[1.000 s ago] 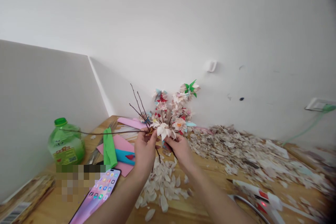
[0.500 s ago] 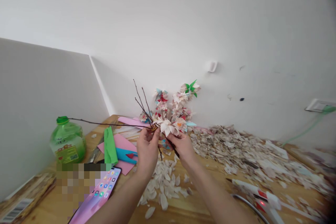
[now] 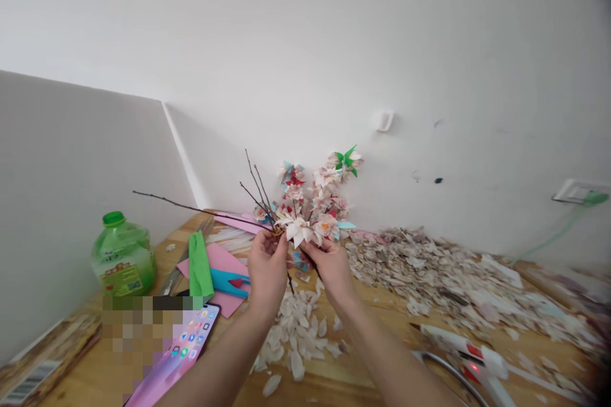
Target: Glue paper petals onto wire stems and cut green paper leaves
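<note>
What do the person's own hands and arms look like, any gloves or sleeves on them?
The left hand and right hand wear no gloves, and no ring shows. The left forearm and right forearm are bare too: no sleeve, watch or bracelet is in view, and no markings stand out.

A flower arrangement [image 3: 326, 179] is standing behind the left hand [image 3: 268, 270] and right hand [image 3: 334, 268]; a bottle [image 3: 124, 257] and phone [image 3: 191, 340] are resting left on the table [image 3: 396, 313], a petal heap [image 3: 415, 270] and glue gun [image 3: 477, 358] right.
</note>
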Demonstrator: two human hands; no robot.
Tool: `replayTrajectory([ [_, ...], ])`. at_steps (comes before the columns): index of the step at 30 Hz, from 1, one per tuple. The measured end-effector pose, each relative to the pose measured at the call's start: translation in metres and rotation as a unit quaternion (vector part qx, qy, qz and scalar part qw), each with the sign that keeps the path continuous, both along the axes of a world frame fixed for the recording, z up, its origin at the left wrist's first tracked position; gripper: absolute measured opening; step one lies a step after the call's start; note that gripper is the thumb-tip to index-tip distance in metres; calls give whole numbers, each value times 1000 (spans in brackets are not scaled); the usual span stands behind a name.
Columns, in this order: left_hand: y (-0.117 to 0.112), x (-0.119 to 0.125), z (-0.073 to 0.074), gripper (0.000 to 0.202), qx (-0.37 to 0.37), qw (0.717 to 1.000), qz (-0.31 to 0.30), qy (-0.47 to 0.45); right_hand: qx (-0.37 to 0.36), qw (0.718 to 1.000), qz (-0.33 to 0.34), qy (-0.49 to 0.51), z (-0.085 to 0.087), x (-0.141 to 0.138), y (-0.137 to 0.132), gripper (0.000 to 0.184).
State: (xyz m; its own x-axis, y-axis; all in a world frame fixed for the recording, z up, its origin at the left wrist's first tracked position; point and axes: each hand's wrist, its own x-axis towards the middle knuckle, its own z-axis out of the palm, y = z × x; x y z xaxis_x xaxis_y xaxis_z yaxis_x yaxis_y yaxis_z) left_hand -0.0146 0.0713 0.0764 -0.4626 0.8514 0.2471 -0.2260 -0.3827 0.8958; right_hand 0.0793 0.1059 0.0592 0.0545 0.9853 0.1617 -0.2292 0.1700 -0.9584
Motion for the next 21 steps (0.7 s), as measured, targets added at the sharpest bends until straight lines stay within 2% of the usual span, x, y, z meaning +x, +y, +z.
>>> replayTrajectory([
  [8,-2,0,-2,22,-11,1000,24,6,4,998,-66,15,6,9,7,32],
  [12,-1,-12,-6,23,-18,999,32,19,17,995,-94,21,11,25,19,31],
  [16,5,-55,-1,23,-15,996,87,30,29,990,-140,16,16,52,32,31],
  [21,30,-126,15,11,-21,970,240,3,40,985,-167,-14,26,81,34,31],
])
